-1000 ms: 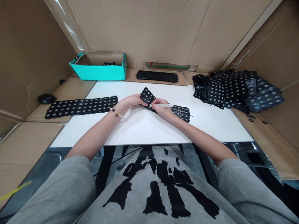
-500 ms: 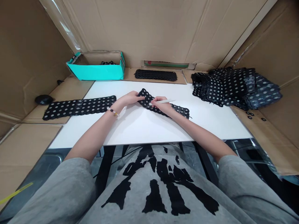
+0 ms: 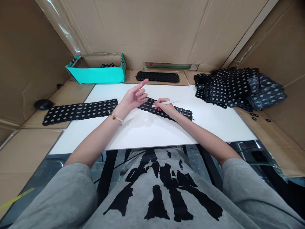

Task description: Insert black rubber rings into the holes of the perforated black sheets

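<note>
Though unclear, strip (image 3: 149,105) under right hand (image 3: 165,108)

The right hand (image 3: 165,108) hides the middle of a flat black perforated strip (image 3: 149,105); the front wall of a teal cardboard box (image 3: 95,76) mostly hides small black pieces (image 3: 108,65), too small to make out.

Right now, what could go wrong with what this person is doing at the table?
The left hand looks raised clear of the black dotted strip, so with only the right hand on it, the strip might slide on the smooth white table. The pale stick in the right hand could slip and snag the strip's holes. The small black rings lying loose on the cardboard could get knocked away and lost.
</note>
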`<state>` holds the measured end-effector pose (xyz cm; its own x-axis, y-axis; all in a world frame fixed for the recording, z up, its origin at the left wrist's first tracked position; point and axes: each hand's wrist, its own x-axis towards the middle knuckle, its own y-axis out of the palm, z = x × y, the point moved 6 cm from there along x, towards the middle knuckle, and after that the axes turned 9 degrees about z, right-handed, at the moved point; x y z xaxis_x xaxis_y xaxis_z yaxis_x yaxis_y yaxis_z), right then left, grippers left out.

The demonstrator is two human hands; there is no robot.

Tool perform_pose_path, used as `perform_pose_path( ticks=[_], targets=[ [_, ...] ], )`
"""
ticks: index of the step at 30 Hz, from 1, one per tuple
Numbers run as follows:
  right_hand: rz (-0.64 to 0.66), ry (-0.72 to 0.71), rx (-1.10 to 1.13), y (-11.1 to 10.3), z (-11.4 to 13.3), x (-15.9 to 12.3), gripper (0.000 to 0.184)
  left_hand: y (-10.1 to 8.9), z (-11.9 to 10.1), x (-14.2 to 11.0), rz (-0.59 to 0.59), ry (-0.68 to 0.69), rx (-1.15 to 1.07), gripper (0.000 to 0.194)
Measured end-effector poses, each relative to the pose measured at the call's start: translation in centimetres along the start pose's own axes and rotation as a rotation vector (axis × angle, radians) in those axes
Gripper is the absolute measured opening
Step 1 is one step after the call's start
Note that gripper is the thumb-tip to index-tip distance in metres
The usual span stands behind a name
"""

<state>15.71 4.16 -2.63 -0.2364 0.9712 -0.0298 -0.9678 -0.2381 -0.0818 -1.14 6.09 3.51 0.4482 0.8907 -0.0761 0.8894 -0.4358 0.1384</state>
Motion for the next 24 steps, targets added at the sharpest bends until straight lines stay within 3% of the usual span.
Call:
perform_pose_path(
  ticks=[10,24],
  targets=[
    [0.021,0.002,-0.018,0.0,0.0,-0.1,0.011,0.6,0.7,0.4,0.128,0.017,-0.503,0.053],
    [0.038,-0.002,-0.001,0.1,-0.1,0.2,0.012,-2.9,0.3,1.7,-0.019,0.146,-0.300,0.078]
  ],
)
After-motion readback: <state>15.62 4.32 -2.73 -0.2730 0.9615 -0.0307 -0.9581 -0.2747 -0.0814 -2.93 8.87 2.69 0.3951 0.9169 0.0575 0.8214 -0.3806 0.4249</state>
